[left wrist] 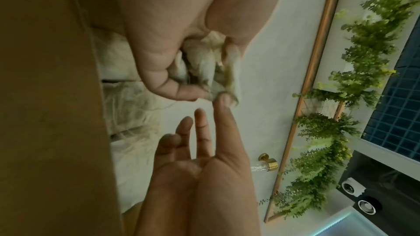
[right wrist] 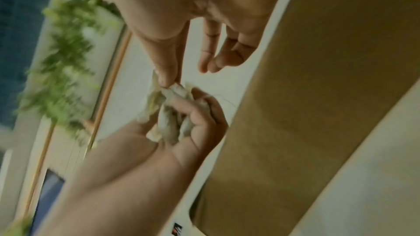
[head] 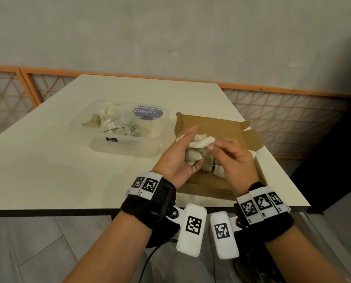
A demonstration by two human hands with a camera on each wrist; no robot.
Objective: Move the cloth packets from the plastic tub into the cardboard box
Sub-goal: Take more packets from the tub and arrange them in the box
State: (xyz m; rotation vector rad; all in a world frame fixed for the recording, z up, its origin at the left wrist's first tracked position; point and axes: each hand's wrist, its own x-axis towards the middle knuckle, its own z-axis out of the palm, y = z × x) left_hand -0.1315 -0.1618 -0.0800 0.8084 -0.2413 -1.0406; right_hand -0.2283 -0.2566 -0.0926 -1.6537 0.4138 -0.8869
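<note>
Left hand point(head: 177, 158): I see it cupping a clump of cloth packets point(head: 195, 154) above the cardboard box point(head: 193, 183).
Right hand point(head: 232, 158): pinching one packet's end.
Risk: threads probably tangle; clump spills beside box.
Plastic tub point(head: 158, 144): left, packets remain.

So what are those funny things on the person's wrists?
Both hands are bare, left hand and right hand. Each wrist wears a fuzzy black band with white tags printed with black square codes. A white padded block with another code hangs under each, with a thin black cable trailing.
</note>
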